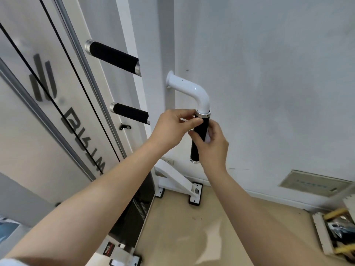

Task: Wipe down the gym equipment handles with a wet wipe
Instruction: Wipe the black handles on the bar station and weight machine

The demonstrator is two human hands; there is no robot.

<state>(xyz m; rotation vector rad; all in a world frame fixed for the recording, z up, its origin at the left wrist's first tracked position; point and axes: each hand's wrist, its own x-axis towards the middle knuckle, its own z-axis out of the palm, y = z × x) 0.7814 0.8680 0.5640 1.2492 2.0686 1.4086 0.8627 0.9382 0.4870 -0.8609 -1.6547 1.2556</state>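
Note:
A black foam handle [199, 129] hangs downward from a bent white pipe [190, 91] on the white machine frame. My left hand [172, 129] pinches the handle near its top chrome ring. My right hand [213, 146] wraps the middle of the handle from the right, and a small white wet wipe [208, 137] shows between its palm and the grip. Two other black handles stick out from the frame, one upper left [113, 55] and one lower [131, 113].
Two black cables [63, 87] run diagonally over the grey lettered panel at left. The frame's white feet [195, 191] stand on a tan floor. A wall outlet [168, 161] sits low on the white wall. An open crate of tools [336, 231] lies at right.

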